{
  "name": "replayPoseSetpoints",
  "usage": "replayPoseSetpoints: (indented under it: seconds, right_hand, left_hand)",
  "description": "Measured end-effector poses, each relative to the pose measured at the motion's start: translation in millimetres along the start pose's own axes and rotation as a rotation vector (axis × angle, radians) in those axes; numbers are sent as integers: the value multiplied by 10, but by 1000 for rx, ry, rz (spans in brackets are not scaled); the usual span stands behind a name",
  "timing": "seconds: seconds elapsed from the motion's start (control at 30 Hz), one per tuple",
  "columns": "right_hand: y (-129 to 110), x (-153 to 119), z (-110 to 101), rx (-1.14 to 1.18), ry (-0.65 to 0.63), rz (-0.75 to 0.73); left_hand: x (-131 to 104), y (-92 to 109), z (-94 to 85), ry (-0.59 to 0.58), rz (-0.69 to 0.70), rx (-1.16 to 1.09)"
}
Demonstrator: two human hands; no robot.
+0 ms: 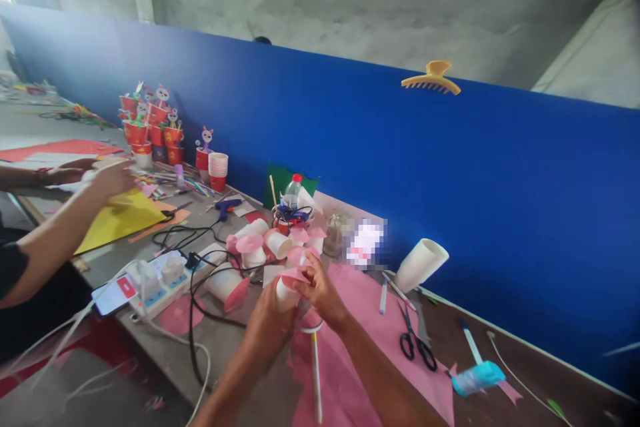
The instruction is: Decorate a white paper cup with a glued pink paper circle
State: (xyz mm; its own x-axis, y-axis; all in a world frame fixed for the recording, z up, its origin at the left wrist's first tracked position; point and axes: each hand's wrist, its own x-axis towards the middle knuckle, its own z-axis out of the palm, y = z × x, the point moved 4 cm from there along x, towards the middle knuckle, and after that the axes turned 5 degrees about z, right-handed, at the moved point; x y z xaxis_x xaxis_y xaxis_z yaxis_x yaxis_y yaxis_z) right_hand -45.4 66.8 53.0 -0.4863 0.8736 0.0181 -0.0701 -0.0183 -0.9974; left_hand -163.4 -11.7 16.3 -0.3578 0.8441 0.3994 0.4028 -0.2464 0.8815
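Observation:
My left hand (269,321) is wrapped round a small white paper cup (286,296). Pink paper (294,275) lies across the top of this cup. The fingers of my right hand (323,295) are closed on the paper's edge, at the cup's right side. Just beyond both hands, more white cups (278,244) with pink paper pieces lie in a loose group. Another white cup with a pink disc (236,296) rests on its side to the left. Below my hands, a pencil (316,373) lies on a large pink sheet (350,347).
Black scissors (417,341), a pen (383,297) and a blue packet (479,377) lie at right. A power strip (163,283) with cables and a phone (114,293) are at left. A co-worker's arms (65,227) reach over yellow paper (120,217). Red cups (173,155) stand along the blue partition (340,127).

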Motion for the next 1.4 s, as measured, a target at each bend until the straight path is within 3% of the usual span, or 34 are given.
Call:
replayPoseSetpoints:
  seconds: [0.1,0.27,0.33,0.47,0.57,0.63,0.7,0.8,0.87,0.93,1.13,1.3,1.4]
  right_hand:
    - [-74,-54,-240,1,171,-21]
    - [-133,-275,-955,-321,676,-256]
    - [-58,-406,-1170,-413,738,-282]
    - [69,-725,-1328,-544,722,-360]
    - [40,-972,-1232,-577,684,-467]
    - [1,-1061,-1107,-485,574,-522]
    - [13,-1045,-1002,-215,419,-453]
    - [108,-922,-915,404,235,-271]
    - [177,-849,-910,674,173,-182]
    - [237,-812,-946,800,149,-121]
    - [341,-815,-1057,861,173,-51]
    - [305,-834,-991,771,122,-18]
    - [278,-858,-945,733,77,1]
  left_hand:
    - [65,151,136,-59,-45,-48]
    - [137,344,501,-225,-86,-228]
    - [137,390,678,-296,-68,-321]
    - [80,389,952,-454,-60,-372]
    - [39,341,1011,-521,-90,-386]
    - [37,312,992,-511,-116,-434]
    - [47,291,959,-492,-146,-486]
    - [59,290,912,-492,-194,-560]
    - [56,310,876,-506,-226,-598]
    - [40,340,836,-544,-269,-638]
    - [-89,433,771,-800,-393,-912]
    - [-192,288,815,-838,-446,-999]
    - [-230,200,859,-794,-484,-1031]
